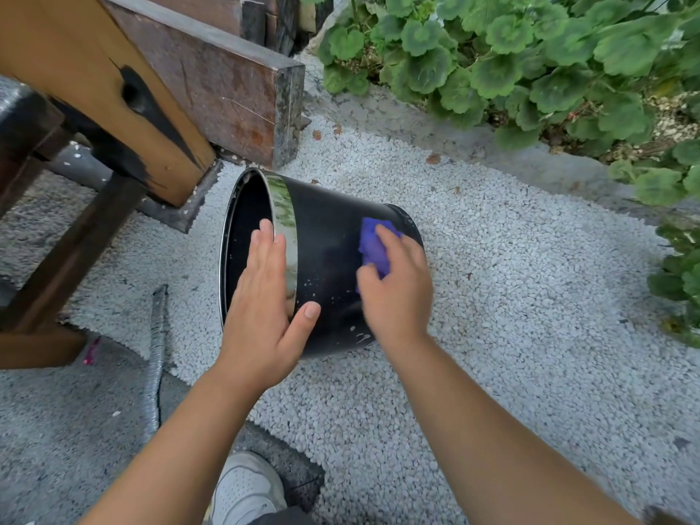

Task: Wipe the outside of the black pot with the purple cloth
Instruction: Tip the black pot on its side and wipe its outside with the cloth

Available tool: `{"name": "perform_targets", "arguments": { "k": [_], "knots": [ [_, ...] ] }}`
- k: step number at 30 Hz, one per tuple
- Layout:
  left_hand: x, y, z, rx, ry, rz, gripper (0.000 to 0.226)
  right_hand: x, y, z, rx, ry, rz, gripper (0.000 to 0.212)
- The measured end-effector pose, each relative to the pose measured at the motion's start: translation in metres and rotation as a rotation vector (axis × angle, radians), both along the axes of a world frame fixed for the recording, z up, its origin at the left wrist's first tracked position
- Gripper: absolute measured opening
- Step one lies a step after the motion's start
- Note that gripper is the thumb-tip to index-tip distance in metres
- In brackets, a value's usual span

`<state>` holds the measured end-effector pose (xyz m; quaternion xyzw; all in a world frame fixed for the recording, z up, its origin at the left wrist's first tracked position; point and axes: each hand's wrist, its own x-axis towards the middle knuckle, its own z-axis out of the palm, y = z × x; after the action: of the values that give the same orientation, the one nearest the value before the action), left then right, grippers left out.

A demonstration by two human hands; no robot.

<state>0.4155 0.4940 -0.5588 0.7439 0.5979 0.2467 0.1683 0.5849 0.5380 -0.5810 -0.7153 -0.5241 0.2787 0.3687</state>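
Observation:
The black pot point(325, 236) lies on its side on white gravel, its mouth facing left and its shiny metal rim band uppermost. My left hand point(261, 305) rests flat on the rim with straight fingers, thumb spread onto the black wall. My right hand point(394, 286) presses the purple cloth point(373, 240) against the pot's outer wall near its base; the cloth bunches under my fingers and shows beyond them. White specks mark the pot's lower side.
A wooden bench leg point(125, 100) and a dark timber beam point(227, 81) stand close behind the pot's mouth. Green leafy plants point(530, 62) border the gravel at the back right. A grey braided hose point(157, 354) lies at the left, and a white shoe point(246, 486) shows below.

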Motion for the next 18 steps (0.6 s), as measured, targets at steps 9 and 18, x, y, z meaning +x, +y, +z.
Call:
{"name": "perform_targets", "arguments": {
  "k": [9, 18],
  "knots": [
    [-0.010, -0.002, -0.003, -0.006, -0.106, 0.007, 0.090, -0.046, -0.028, 0.011, 0.243, -0.121, 0.224, 0.041],
    [-0.016, -0.005, -0.006, -0.011, -0.134, 0.062, 0.087, -0.012, -0.020, -0.028, 0.183, -0.171, 0.073, 0.043]
  ]
}}
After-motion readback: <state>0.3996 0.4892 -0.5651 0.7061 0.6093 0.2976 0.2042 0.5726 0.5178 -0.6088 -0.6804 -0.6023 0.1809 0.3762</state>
